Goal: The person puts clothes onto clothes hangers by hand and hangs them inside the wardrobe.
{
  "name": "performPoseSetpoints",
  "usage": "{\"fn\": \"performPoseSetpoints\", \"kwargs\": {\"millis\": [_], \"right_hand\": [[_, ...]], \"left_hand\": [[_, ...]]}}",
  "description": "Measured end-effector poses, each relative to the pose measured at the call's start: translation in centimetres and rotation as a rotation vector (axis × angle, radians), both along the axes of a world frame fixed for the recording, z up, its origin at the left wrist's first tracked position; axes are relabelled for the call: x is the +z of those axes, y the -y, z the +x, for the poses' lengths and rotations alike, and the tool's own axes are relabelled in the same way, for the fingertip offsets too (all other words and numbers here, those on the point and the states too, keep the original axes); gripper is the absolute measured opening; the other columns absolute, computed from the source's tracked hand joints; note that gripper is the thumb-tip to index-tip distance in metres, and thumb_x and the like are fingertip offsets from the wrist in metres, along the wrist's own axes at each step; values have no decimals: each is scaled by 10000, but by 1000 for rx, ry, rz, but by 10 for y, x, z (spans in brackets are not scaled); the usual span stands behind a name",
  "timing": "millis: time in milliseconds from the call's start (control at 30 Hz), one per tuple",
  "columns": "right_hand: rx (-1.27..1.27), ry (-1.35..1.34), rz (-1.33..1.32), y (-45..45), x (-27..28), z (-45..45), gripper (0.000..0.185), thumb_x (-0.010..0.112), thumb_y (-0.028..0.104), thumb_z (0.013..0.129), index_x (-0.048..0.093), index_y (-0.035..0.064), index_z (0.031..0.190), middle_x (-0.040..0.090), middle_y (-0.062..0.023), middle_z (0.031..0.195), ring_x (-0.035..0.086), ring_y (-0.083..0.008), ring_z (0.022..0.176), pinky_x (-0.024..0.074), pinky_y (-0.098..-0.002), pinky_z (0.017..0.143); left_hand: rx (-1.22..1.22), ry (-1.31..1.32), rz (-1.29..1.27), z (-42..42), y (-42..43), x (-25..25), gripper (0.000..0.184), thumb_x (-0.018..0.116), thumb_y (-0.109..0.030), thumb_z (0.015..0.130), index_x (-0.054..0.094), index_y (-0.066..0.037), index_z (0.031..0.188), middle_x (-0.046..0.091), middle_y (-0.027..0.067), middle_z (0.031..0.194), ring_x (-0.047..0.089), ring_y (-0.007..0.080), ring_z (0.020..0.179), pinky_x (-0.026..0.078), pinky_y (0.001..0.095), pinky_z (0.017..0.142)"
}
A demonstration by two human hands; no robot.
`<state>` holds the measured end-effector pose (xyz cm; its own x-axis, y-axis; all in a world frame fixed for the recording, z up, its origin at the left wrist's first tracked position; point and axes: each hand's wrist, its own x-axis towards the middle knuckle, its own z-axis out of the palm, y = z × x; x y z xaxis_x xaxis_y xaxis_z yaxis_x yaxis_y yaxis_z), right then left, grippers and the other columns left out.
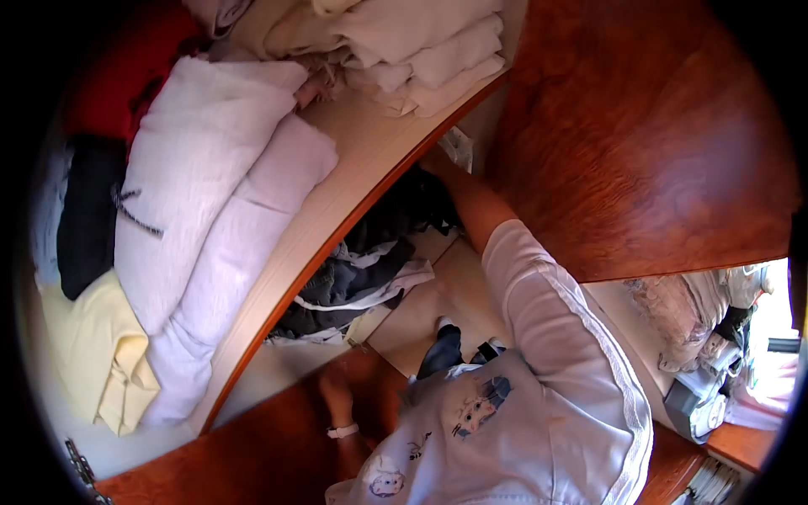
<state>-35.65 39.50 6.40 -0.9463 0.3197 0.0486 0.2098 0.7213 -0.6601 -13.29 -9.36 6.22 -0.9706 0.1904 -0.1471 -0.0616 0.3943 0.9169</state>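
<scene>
My right arm reaches under the shelf's edge, with my right hand [434, 160] beside a dark bundle of clothes [417, 200] in the lower compartment. Its fingers are hidden in shadow there. Further down that compartment, a loose pile of dark and white clothes [345, 282] spills toward the opening. My left hand [336, 394], with a pale band [342, 431] at the wrist, is against the glossy wooden door [252, 433] at the bottom. Its fingers look stretched out, a little blurred, and nothing shows in them.
The upper shelf [316, 189] carries folded white cloths [198, 160], a yellow cloth [101, 353], a red cloth [118, 93] and a stack of cream cloths [429, 50]. Another wooden door [640, 143] stands at the upper right. Bagged items [682, 311] lie at the right.
</scene>
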Motion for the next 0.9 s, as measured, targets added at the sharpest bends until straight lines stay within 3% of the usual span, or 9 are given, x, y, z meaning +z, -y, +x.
{"fn": "performPoseSetpoints", "kwargs": {"millis": [167,267,333,400,500,600,667,767,900], "right_hand": [[-204,113,-387,31,-10,-13,466,391,319,887,441,6,1229,449,-205,1254,434,-333,1152,349,-381,958],[-218,-355,-264,24,-23,-13,469,392,329,886,455,-16,1197,469,-212,1227,459,-342,1123,363,-409,941],[-379,43,-256,21,3,12,410,428,290,881,442,25,1194,475,-212,1206,474,-330,1097,338,-443,949],[-691,8,58,23,-39,10,316,394,213,868,488,18,1098,527,-206,1106,518,-327,1014,366,-479,881],[-458,73,466,50,-20,104,297,409,151,828,496,-10,1062,519,-229,1022,519,-365,910,364,-480,859],[-129,72,71,58,-42,239,494,525,205,753,406,26,1197,463,-234,1145,549,-387,887,453,-451,774],[-86,372,114,35,-54,384,305,540,216,739,561,77,1009,592,-185,961,603,-314,824,490,-425,705],[-555,424,167,-6,-1,520,158,575,204,661,588,94,773,606,-141,682,604,-323,673,474,-442,598],[-1255,-180,684,-131,82,642,119,538,121,729,464,48,788,569,-151,682,578,-341,635,460,-435,558]], "left_hand": [[-93,42,27,-18,-18,11,150,453,-108,894,527,1,821,550,50,795,505,130,756,414,247,731],[-38,99,-96,-25,-43,28,191,473,-157,889,519,2,793,533,52,759,482,140,697,394,257,663],[-101,65,-58,-30,-42,17,219,465,-179,893,521,0,782,530,59,736,483,147,688,394,263,658],[-182,36,-25,-35,-45,0,236,460,-191,894,519,-1,769,522,57,705,481,153,678,393,270,657],[-284,204,60,-42,-76,-19,179,499,-151,872,524,-1,779,547,42,715,494,123,653,398,241,631],[-523,200,-31,-61,-124,-43,151,533,-135,855,536,9,807,558,28,702,519,105,643,411,222,617],[-783,139,-54,-60,-202,-19,153,543,-141,849,544,5,806,556,28,693,508,105,633,412,230,613],[-997,11,-111,-45,-274,-6,163,550,-151,847,557,5,801,573,45,708,515,111,641,421,246,627],[-1139,13,-86,13,-359,4,155,548,-145,848,561,6,814,582,37,742,539,110,692,430,237,666]]}}
